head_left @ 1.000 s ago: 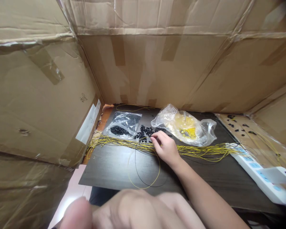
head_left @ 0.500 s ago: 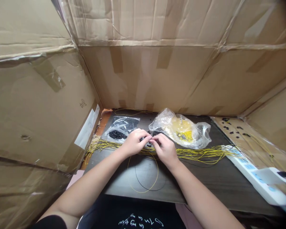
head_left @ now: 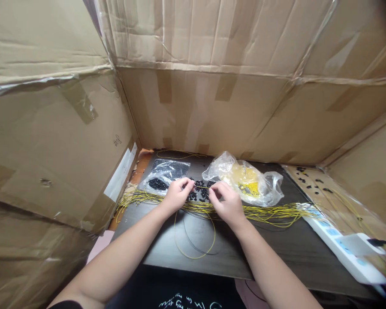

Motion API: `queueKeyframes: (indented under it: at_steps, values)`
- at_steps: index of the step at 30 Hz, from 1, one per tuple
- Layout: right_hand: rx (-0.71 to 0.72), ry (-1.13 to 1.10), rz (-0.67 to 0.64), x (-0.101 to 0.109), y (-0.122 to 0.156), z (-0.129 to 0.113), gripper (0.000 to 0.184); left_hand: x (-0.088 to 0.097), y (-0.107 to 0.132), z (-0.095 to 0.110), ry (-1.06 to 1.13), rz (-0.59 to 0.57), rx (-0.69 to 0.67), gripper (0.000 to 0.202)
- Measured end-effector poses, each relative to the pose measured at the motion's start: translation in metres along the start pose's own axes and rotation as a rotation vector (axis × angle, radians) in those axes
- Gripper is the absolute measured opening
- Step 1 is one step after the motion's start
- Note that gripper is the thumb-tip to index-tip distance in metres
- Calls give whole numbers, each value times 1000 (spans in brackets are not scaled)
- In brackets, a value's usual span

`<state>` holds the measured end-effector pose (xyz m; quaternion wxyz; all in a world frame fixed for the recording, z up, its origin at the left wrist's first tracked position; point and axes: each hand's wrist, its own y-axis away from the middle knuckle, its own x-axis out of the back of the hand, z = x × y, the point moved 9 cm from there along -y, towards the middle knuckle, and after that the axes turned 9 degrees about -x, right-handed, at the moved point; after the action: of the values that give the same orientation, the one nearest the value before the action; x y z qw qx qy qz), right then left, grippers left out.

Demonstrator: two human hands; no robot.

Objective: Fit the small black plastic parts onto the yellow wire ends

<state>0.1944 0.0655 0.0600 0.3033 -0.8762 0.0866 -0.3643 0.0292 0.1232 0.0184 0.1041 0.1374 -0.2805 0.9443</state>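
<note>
1. Your left hand [head_left: 176, 195] has its thumb and forefinger closed tight on one end of a single yellow wire [head_left: 201, 187].
2. Your right hand [head_left: 227, 204] pinches the other end the same way.
3. The wire spans the short gap between both grips, just above the loose black parts [head_left: 199, 196].
4. Under both palms lies the yellow wire bundle [head_left: 270, 210].
5. Beyond your left grip sits a clear bag of black parts [head_left: 165, 171]; beyond your right, a crumpled bag of yellow pieces [head_left: 244, 178].
</note>
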Motion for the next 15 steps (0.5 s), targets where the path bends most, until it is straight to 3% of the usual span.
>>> queueKeyframes:
  at_steps: [6,15]
  values:
    - [78,317,250,69,-12,-4,15,8,0,-21,198,86,125,46]
    - [122,720,467,173,-4,-4,12,10,-2,-22,228,109,117,49]
